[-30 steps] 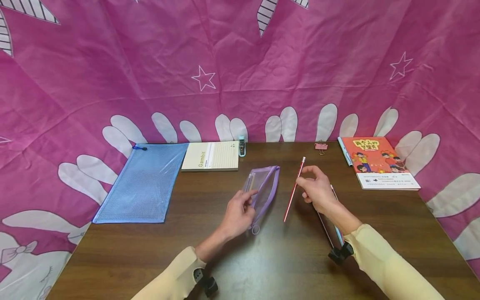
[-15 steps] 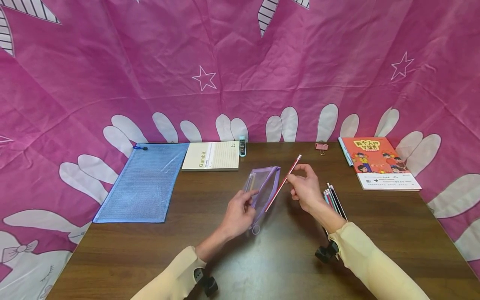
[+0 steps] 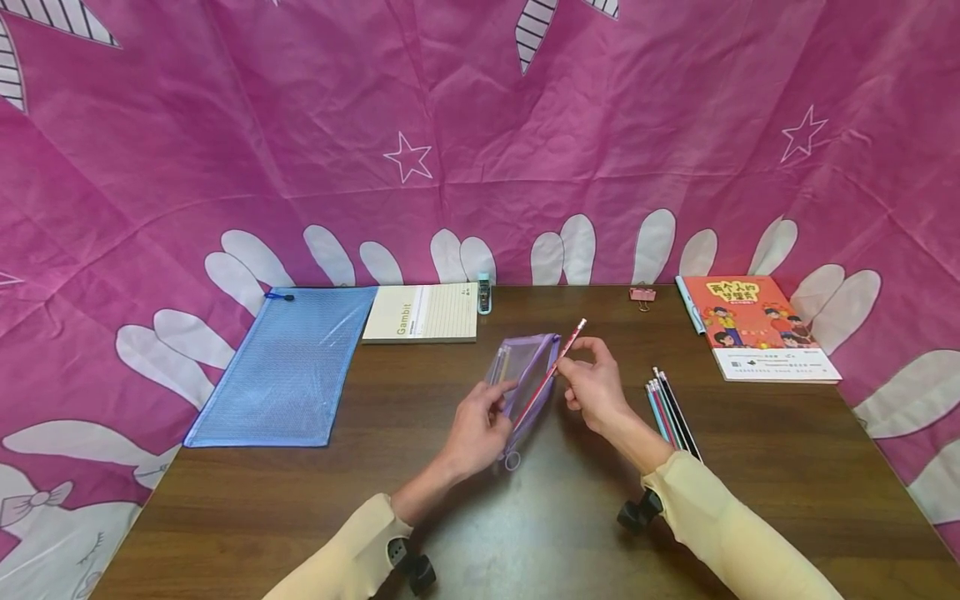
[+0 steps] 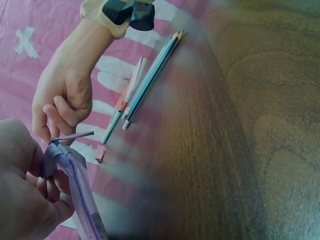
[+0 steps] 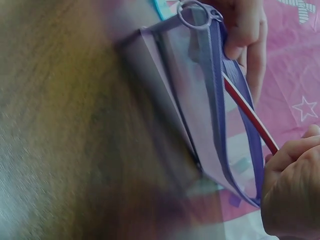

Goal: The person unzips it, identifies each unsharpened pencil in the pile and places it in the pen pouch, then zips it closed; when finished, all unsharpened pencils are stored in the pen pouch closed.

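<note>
A purple see-through zip pencil case (image 3: 517, 354) stands tilted at the middle of the table, its zipped mouth spread apart. My left hand (image 3: 474, 429) grips its near edge, with fingers and thumb on the mesh. Between thumb and fingers my right hand (image 3: 596, 385) pinches a red-and-white pencil (image 3: 567, 343) near its eraser end. In the right wrist view the lower end of the pencil (image 5: 250, 113) reaches in between the two purple zip edges. A slim pencil-like item shows through the case's left side. Several pencils (image 3: 670, 412) lie in a bundle right of my right hand.
At the back left lie a blue mesh zip folder (image 3: 285, 367) and a cream notebook (image 3: 442, 312), with a small light-blue case (image 3: 484, 293) beside it. A pink binder clip (image 3: 642, 294), a light-blue pen (image 3: 690, 304) and an orange book (image 3: 757, 312) are at the back right.
My right hand has moved left with the red-and-white pencil, which tilted and entered the pencil case's mouth. The bundle of pencils came into fuller view. My left hand stayed in place.
</note>
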### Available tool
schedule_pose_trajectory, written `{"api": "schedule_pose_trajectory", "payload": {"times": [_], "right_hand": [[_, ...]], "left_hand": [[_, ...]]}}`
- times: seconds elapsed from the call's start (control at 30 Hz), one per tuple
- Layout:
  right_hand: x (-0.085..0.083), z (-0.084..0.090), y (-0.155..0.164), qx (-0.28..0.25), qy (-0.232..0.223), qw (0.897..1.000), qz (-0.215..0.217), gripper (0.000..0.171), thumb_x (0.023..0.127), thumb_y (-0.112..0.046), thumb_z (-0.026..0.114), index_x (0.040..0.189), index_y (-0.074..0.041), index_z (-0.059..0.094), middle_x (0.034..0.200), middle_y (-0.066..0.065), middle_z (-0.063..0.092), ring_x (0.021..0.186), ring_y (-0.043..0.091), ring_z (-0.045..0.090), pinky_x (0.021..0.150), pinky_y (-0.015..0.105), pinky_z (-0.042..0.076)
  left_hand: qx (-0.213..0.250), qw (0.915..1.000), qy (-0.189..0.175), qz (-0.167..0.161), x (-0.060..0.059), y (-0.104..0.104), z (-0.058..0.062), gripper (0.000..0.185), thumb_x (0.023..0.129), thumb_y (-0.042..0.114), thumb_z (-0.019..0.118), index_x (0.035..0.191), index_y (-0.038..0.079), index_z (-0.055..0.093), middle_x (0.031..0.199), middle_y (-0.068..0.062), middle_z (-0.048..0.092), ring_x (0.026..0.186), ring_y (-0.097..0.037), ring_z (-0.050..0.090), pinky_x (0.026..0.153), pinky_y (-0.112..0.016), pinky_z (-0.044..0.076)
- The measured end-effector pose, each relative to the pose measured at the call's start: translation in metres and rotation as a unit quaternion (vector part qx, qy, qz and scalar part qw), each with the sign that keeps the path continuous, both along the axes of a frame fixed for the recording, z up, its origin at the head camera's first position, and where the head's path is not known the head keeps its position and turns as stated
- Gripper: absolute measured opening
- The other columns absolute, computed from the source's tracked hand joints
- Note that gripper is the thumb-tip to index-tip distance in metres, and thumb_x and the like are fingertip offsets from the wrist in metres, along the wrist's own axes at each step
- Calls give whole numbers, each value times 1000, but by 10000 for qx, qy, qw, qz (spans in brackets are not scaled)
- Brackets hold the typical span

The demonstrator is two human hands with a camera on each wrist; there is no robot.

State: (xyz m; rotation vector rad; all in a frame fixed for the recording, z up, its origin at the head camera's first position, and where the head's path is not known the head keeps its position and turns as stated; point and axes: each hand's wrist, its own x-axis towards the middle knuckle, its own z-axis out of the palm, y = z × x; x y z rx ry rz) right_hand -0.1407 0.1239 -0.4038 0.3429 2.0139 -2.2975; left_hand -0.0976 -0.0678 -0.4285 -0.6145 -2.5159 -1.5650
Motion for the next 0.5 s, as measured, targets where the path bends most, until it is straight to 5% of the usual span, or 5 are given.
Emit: {"api": "schedule_pose_trajectory", "payload": {"times": [0.5], "right_hand": [[11,-13,-21,368,-321,9978,454,39,87,2,60,121,-4,42,70,7,57,41,8,42,39,19,32]], "left_hand": [[-84,9997,141,195,0,3,1,54,73,-13,53,125,-7,64,86,-7,51,72,-12,49,61,-24,49]]}}
